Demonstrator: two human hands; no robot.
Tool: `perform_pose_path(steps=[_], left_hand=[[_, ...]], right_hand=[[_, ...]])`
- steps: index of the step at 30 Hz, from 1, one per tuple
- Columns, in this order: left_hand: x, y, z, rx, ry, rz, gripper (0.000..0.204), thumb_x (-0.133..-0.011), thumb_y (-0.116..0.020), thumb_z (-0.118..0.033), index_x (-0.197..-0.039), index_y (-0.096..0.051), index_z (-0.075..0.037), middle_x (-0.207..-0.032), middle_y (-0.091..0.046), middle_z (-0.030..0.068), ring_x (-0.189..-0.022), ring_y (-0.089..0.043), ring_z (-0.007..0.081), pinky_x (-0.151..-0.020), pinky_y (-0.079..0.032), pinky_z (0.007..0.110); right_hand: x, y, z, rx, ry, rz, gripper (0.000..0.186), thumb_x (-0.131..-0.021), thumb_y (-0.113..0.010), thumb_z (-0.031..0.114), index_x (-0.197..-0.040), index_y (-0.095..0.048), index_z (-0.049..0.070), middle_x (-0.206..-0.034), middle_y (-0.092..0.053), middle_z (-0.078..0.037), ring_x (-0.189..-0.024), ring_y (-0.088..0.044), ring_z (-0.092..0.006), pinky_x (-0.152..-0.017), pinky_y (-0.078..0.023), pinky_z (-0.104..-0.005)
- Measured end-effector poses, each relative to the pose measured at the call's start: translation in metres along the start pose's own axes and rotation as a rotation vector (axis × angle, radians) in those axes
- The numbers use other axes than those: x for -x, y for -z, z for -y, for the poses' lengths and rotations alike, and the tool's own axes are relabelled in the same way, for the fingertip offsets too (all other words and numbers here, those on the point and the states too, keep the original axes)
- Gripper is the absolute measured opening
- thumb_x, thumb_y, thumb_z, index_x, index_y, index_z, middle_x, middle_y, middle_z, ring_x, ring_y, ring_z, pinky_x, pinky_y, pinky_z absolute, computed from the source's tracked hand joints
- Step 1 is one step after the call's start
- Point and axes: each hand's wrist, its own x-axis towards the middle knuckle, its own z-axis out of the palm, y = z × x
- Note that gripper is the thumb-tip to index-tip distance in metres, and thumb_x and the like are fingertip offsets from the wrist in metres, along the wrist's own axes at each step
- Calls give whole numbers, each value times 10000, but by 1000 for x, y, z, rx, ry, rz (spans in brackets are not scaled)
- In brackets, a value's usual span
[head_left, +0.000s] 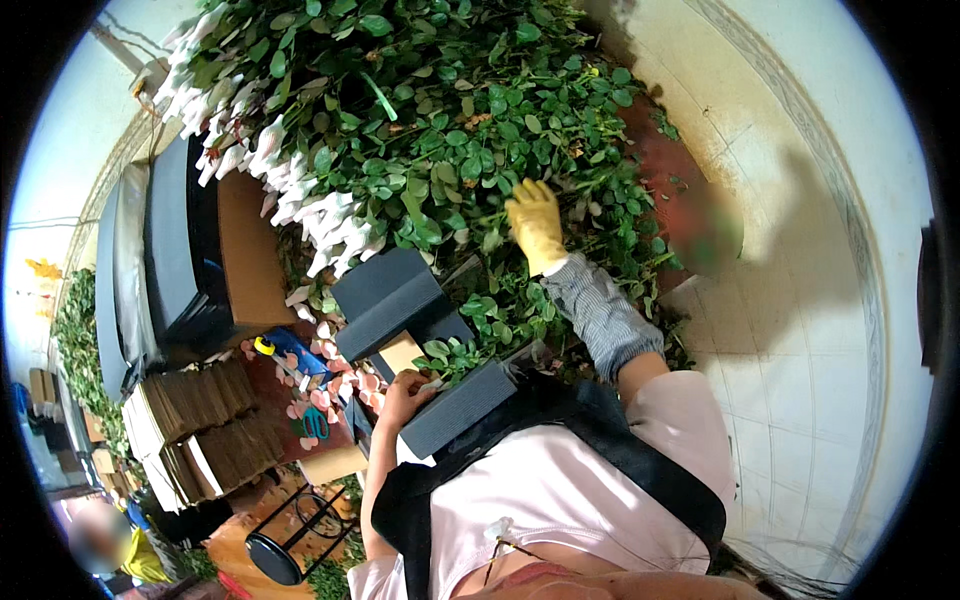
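Observation:
My left hand [404, 396], bare, is closed at the edge of a dark grey corrugated cardboard wrap [458, 410] close to my body. A small pale piece shows by its fingertips. Green leaves and stems [478, 322] lie in the wrap, and a second grey corrugated flap [392, 302] stands on its far side. My right hand [537, 226] wears a yellow glove, with a grey striped sleeve above it. It reaches onto the big heap of leafy stems [430, 130], fingers stretched out over the leaves. White-sleeved flower heads [325, 222] line the heap's left side.
Grey cardboard sheets [185, 240] stand at the left, above stacked brown cardboard pieces [215, 405]. Pink petals [345, 385], teal-handled scissors [315, 424] and a yellow-tipped tool [266, 346] lie beside my left arm. A black stool [275, 556] stands lower left. White wall tiles [790, 400] are at right.

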Motion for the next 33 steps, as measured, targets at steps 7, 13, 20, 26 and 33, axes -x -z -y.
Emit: perform_pose_path(steps=[7,13,20,26,33], left_hand=[[-1,-3,-1,5,21,-34,316,-829,-821,-218,-1013,-705,11,-1039,-653,137,-874,-684,243,-802,-558,338],[1,-4,9,42,16,-42,320,-841,-814,-220,-1055,-704,-8,-1079,-647,128,-895,-680,233,-820,-559,333],[2,-3,4,96,49,20,336,-876,-794,-217,-1107,-683,-1,-1111,-627,111,-964,-654,227,-861,-526,332],[1,-7,6,254,39,-40,258,-868,-795,-154,-1068,-697,-24,-1037,-617,86,-901,-634,156,-778,-508,292],[4,-6,29,130,-71,-90,188,-924,-707,-131,-1038,-709,17,-982,-713,111,-960,-660,232,-873,-508,338]], right_hand=[[14,32,-63,7,-123,-372,135,-858,-693,107,-973,-738,162,-1231,-696,-79,-1213,-606,-261,-1152,-357,-480],[31,83,-89,-201,-81,-493,142,-855,-717,68,-991,-729,103,-1095,-728,-65,-1142,-636,-288,-1129,-387,-480],[72,136,-118,-62,62,-595,169,-840,-690,43,-1006,-710,66,-974,-702,-138,-970,-676,-314,-1035,-475,-524],[82,197,-87,-563,360,-454,160,-954,-620,218,-984,-663,67,-894,-666,-103,-919,-656,-297,-950,-513,-465],[152,12,23,-338,284,218,255,-744,-709,-74,-854,-668,152,-787,-646,-29,-811,-632,-215,-789,-537,-405]])
